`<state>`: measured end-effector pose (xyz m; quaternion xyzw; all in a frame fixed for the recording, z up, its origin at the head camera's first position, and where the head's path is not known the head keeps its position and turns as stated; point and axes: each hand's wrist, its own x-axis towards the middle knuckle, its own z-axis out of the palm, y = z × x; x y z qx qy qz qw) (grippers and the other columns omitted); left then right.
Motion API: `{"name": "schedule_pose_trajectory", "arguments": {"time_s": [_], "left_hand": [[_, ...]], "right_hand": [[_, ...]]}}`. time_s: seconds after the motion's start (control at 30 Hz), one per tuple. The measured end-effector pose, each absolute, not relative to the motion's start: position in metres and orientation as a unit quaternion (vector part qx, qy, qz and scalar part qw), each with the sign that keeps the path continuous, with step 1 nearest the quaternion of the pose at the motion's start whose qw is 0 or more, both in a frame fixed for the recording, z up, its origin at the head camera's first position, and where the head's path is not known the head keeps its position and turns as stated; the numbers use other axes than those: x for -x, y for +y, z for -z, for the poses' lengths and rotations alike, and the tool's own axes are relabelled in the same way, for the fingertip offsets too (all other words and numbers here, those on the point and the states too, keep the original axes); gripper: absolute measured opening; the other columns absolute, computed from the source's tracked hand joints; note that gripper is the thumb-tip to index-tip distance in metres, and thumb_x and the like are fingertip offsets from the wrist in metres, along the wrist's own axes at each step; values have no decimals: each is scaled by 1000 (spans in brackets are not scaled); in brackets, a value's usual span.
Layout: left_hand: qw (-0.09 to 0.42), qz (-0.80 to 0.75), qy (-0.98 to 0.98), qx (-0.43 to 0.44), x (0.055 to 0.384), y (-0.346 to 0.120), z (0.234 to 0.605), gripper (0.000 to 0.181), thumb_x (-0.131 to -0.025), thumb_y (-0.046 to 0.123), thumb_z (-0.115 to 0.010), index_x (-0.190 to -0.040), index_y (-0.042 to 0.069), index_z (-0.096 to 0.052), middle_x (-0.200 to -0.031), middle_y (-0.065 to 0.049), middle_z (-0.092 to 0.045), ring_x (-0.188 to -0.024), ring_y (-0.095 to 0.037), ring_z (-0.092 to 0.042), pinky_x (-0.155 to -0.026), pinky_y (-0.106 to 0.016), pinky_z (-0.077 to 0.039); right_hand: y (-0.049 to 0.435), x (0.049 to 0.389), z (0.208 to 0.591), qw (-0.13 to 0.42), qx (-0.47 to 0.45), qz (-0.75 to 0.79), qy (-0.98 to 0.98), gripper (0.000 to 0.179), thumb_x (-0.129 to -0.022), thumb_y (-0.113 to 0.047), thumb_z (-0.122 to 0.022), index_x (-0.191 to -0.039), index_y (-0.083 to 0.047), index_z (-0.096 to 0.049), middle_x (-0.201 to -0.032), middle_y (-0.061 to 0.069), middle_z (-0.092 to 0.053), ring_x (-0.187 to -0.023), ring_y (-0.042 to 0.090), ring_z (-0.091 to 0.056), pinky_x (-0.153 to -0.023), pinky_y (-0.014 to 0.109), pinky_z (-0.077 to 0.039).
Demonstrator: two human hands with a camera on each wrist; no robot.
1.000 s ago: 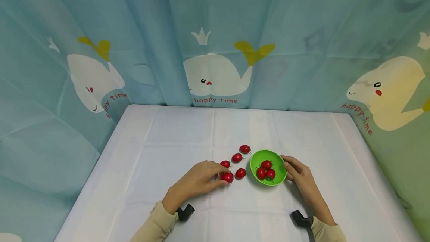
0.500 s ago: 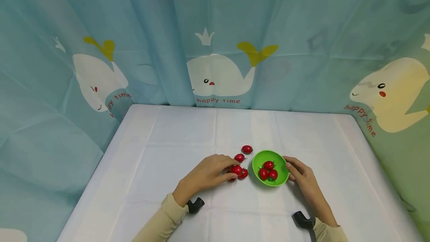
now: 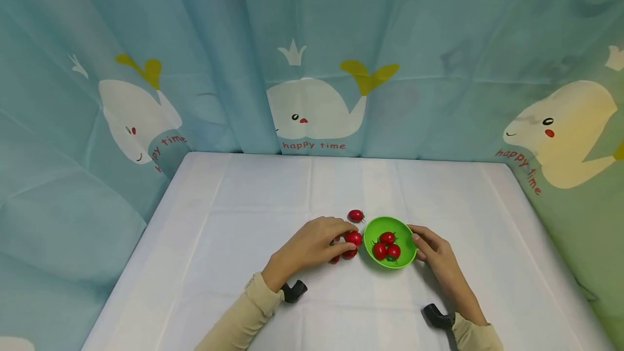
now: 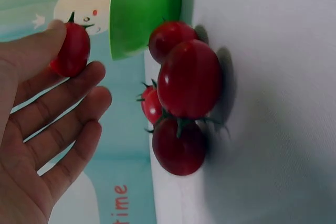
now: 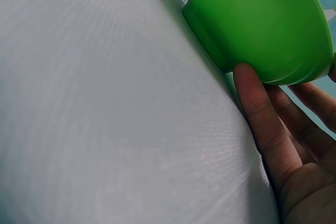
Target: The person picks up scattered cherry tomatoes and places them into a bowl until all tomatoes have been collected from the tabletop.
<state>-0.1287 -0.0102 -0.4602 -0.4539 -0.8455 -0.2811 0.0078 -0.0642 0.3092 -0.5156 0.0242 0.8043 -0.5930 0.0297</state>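
Thumb and fingertips of my left hand (image 3: 314, 244) pinch a red cherry tomato (image 4: 75, 51), held above the cloth just left of the green bowl (image 3: 405, 233). In the left wrist view the other fingers spread loosely below it. Several loose tomatoes (image 4: 190, 80) lie on the cloth close under that hand, partly hidden by it in the head view. Three tomatoes (image 3: 387, 238) sit inside the bowl. My right hand (image 3: 440, 259) grips the bowl's right side, thumb at the rim; in the right wrist view its fingers lie against the bowl's outer wall (image 5: 257, 30).
A white cloth (image 3: 253, 188) covers the table. One tomato (image 3: 356, 215) lies behind the others, near the bowl's back left. Blue-green curtains (image 3: 205, 42) with whale prints hang around the back and sides. Black mounts (image 3: 295, 291) sit at both wrists.
My left hand has lifted the pinched tomato from the group and carried it right and slightly away, toward the bowl. The right hand and the bowl have stayed in place.
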Motion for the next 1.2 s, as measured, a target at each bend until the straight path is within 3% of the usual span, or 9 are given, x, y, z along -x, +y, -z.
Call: {"name": "schedule_pose_trajectory", "arguments": {"time_s": [0.17, 0.37, 0.5, 0.7, 0.97, 1.2], "left_hand": [[32, 296, -840, 454, 130, 0, 457, 35, -97, 28, -76, -127, 10, -72, -117, 1, -77, -98, -11, -71, -97, -28, -57], [41, 308, -833, 457, 133, 12, 459, 29, -97, 28, -75, -122, 13, -72, -108, 4, -76, -82, -7, -63, -82, -16, -52], [27, 314, -834, 452, 133, 20, 459, 31, -97, 27, -76, -124, 11, -72, -110, 2, -76, -82, -6, -62, -80, -14, -51], [7, 316, -836, 449, 133, 32, 460, 32, -99, 27, -74, -127, 11, -71, -110, 1, -74, -90, -13, -67, -84, -14, -51], [27, 308, -832, 461, 132, 44, 460, 32, -98, 27, -75, -125, 11, -72, -111, 3, -76, -97, -13, -67, -88, -15, -52], [19, 276, -836, 474, 130, 54, 462, 33, -98, 27, -74, -126, 10, -71, -121, 0, -75, -114, -14, -68, -104, -20, -52]], "right_hand": [[309, 66, 513, 26, -24, 592, 805, 48, -111, -30, -52, -144, 5, -55, -120, -26, -62, -109, -10, -64, -84, 16, -58], [309, 67, 511, 27, -28, 593, 804, 49, -111, -29, -52, -144, 7, -54, -119, -24, -62, -105, -9, -65, -82, 17, -59], [309, 64, 512, 30, -30, 593, 804, 49, -111, -29, -52, -144, 6, -54, -119, -25, -62, -106, -9, -65, -82, 17, -59], [309, 65, 513, 31, -27, 593, 804, 49, -111, -31, -52, -144, 5, -54, -121, -23, -62, -108, -9, -65, -84, 17, -59], [309, 65, 513, 35, -33, 585, 810, 50, -111, -33, -52, -144, 3, -55, -123, -21, -61, -110, -11, -63, -85, 16, -58], [309, 65, 515, 32, -31, 586, 809, 48, -111, -32, -52, -144, 3, -56, -121, -26, -62, -110, -12, -62, -85, 14, -57]]}}
